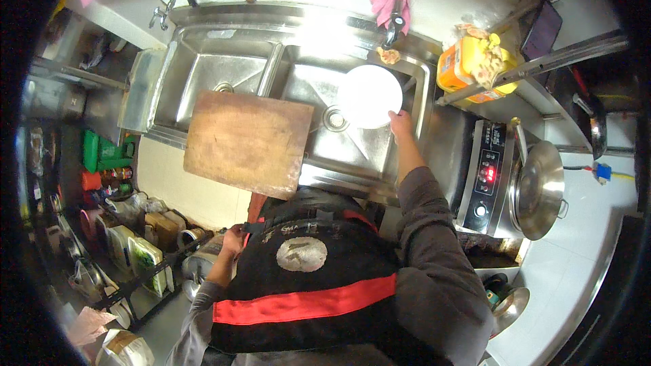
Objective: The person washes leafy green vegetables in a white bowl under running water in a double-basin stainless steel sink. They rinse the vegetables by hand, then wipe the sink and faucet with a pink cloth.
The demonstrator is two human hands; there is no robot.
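My right hand grips the lower right rim of a round white plate. The plate is over the right basin of a stainless-steel double sink, covering part of that basin beside the drain. Down by my waist, my left hand is at the side of a black apron with a red band. Its fingers are partly hidden, so whether they grip the apron's edge is unclear. A wooden cutting board lies over the sink's front edge, partly covering the left basin.
A faucet with a pink cloth stands behind the right basin. Right of the sink are a yellow jug and an induction cooker with a lit display and a wok. Lower left, a rack holds containers.
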